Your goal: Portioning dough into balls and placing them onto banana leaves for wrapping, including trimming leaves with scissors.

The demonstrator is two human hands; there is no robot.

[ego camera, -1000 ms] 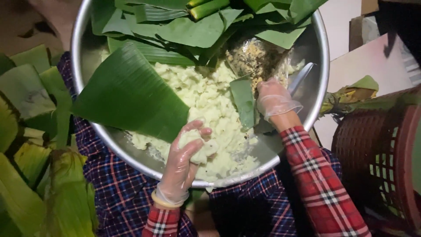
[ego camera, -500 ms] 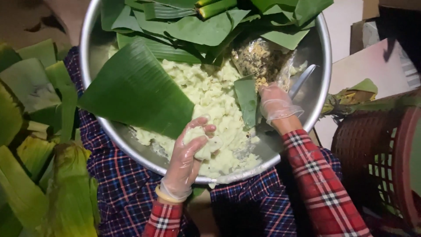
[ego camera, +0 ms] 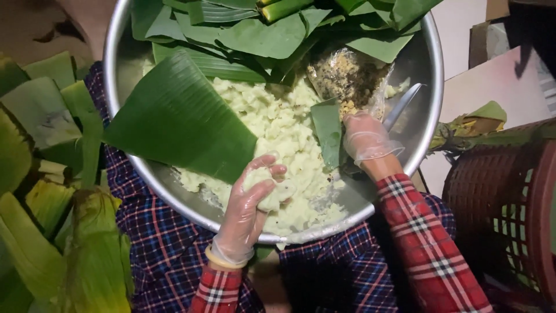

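A home food-wrapping spot, worked from the lap

A wide metal bowl (ego camera: 425, 145) rests on the knees of a person in checked clothes, filled with pale mashed dough (ego camera: 278, 124) and lined at its far edge with cut banana leaves (ego camera: 255, 35). More leaves (ego camera: 40, 174) lie stacked off the bowl's left edge, and a brown woven plastic basket (ego camera: 504, 214) stands off its right edge beside cardboard (ego camera: 480, 87), all in dim light.

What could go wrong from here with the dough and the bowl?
1. The dough lump in the left hand looks soft; bits may drop on the plaid cloth.
2. The bowl sits on the lap, so it might tip.
3. The right hand at the filling bag could spill it.
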